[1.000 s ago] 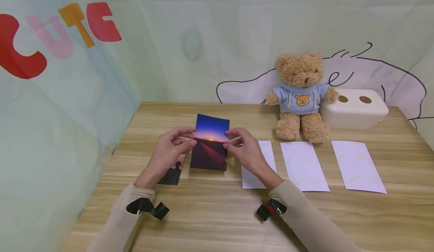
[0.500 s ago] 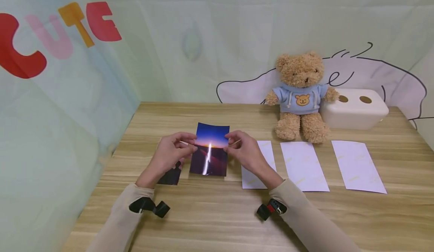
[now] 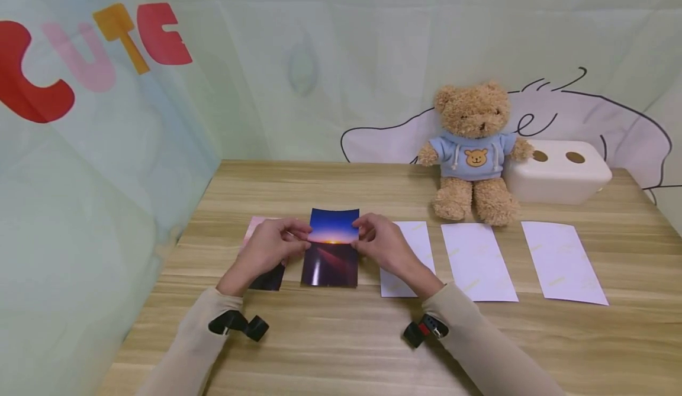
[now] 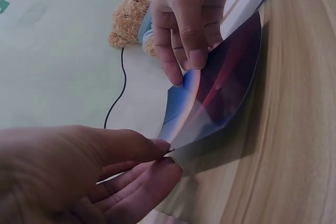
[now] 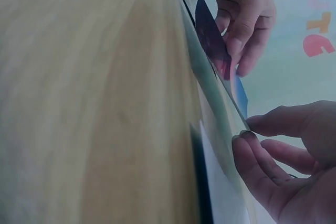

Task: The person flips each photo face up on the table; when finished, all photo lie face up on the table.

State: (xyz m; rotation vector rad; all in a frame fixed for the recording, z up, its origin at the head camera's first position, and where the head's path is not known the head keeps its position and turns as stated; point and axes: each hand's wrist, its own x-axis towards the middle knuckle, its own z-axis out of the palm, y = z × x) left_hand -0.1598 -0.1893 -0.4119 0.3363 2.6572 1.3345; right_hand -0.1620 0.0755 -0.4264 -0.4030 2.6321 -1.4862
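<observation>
A glossy photo print (image 3: 330, 266) of a sunset over a dark road is held between both hands, picture side up. My left hand (image 3: 263, 248) pinches its left edge between thumb and fingers, while my right hand (image 3: 386, 242) pinches the right edge. In the left wrist view the photo (image 4: 231, 72) bows, and a shadow falls on the wood beside it. Partly covered by the left hand, a second photo (image 3: 259, 223) with a pink sky and dark lower part lies on the table. Under the right forearm is a white sheet (image 3: 418, 239), partly hidden.
Two more white sheets, a middle one (image 3: 479, 260) and a right one (image 3: 565, 263), lie in a row on the wooden table (image 3: 341, 348). Behind them sits a teddy bear (image 3: 474, 129) in a blue hoodie, beside a white box (image 3: 559, 177) with two round holes.
Both hands have brought the sunset photo down and toward the person, lower over the table. More of the pink-sky photo's top shows now. The white sheets and bear have stayed put.
</observation>
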